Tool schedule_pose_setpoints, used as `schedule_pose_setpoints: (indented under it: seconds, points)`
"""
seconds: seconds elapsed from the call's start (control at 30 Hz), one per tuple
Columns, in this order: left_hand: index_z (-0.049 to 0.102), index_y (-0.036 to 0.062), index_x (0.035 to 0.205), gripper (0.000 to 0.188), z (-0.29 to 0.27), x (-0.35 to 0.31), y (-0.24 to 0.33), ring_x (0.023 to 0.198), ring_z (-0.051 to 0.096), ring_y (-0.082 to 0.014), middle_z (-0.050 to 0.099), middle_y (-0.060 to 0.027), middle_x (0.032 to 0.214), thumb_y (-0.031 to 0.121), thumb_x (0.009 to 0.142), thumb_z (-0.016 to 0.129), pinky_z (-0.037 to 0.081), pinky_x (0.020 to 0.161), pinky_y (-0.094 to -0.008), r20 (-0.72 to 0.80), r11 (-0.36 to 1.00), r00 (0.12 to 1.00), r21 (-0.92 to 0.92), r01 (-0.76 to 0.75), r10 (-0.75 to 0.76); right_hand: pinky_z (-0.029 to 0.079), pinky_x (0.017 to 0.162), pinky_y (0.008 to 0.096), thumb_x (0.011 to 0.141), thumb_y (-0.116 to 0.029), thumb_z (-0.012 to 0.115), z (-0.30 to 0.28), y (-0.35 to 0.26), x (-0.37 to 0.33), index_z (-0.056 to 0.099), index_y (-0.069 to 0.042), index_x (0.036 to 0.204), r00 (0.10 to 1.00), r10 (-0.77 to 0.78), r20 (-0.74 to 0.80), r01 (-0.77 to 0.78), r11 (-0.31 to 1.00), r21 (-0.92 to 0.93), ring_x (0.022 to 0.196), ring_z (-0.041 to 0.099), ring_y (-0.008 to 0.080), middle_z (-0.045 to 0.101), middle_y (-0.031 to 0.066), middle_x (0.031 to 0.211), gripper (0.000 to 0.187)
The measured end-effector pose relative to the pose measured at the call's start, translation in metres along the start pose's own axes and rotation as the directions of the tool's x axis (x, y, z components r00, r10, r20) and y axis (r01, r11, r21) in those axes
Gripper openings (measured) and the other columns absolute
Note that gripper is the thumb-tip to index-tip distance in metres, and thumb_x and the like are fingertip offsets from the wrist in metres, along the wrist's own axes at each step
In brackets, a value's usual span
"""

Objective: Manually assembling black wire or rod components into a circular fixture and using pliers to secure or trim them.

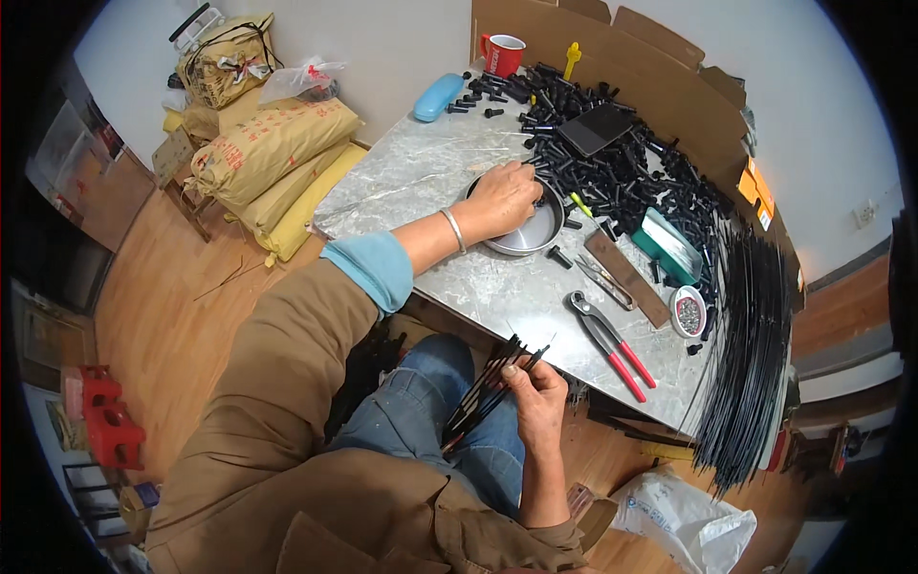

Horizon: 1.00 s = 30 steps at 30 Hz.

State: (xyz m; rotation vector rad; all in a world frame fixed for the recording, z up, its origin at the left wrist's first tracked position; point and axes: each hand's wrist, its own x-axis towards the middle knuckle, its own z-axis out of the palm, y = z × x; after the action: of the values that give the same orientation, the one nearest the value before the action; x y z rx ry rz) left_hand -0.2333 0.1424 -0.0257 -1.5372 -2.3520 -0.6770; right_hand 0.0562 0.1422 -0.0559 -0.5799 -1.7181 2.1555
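My left hand point(505, 199) reaches over a round metal bowl point(525, 250) on the table, fingers bent down at its far rim. Something dark shows by the fingertips, but what they hold, if anything, is hidden. Low over my lap, my right hand point(535, 387) pinches a bunch of thin black rods point(486, 390) between thumb and fingers. Close to the bowl lie a loose black bolt-like piece point(560, 256), a pair of scissors point(606, 284), a brown bar point(626, 281) and red-handled pincers point(610, 346).
Black bolt-like pieces are heaped on the marbled table point(382, 182), before a cardboard screen point(660, 57). Long black rods point(751, 354) overhang the right edge. A red mug point(503, 57), blue case point(441, 97), green box point(665, 249) and small white tub point(688, 313) stand around. Sacks point(277, 148) are stacked left.
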Motion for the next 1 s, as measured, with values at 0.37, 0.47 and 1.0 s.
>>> schedule_pose_setpoints:
  seconds: [0.37,0.47,1.0]
  points:
    - [0.067,0.0036,0.077,0.022,-0.057,-0.073,0.067,0.060,0.053,-0.0093,0.063,-0.0040,0.070,0.022,0.080,0.057,0.040,0.051,-0.0223,0.713,0.039,0.701,-0.700,0.713,-0.024,0.048,0.063,0.0258,0.089,-0.017,0.063,-0.004,-0.001,0.013,0.065,0.003,0.094,0.999,0.021,0.050,-0.023,0.999,0.036,0.066,0.060,0.0130,0.067,0.0067,0.080,0.021]
    - [0.064,0.0032,0.087,0.019,-0.056,-0.107,0.071,0.069,0.056,-0.0102,0.062,-0.0025,0.080,0.019,0.084,0.054,0.042,0.058,-0.0227,0.783,-0.219,0.621,-0.603,0.767,0.019,0.043,0.062,0.0225,0.089,-0.018,0.066,0.007,-0.009,0.008,0.064,0.001,0.088,0.997,0.014,0.075,-0.020,0.997,0.080,0.067,0.054,0.0074,0.062,0.0008,0.074,0.018]
    - [0.060,0.0043,0.091,0.018,-0.072,-0.146,0.090,0.075,0.059,-0.0143,0.061,-0.0039,0.084,0.020,0.086,0.054,0.050,0.066,-0.0329,0.727,-0.385,0.685,-0.621,0.683,0.043,0.043,0.060,0.0221,0.087,-0.017,0.068,0.023,-0.016,-0.021,0.065,0.000,0.084,0.995,-0.028,0.092,0.024,0.998,0.050,0.064,0.053,0.0073,0.061,0.0004,0.071,0.018]
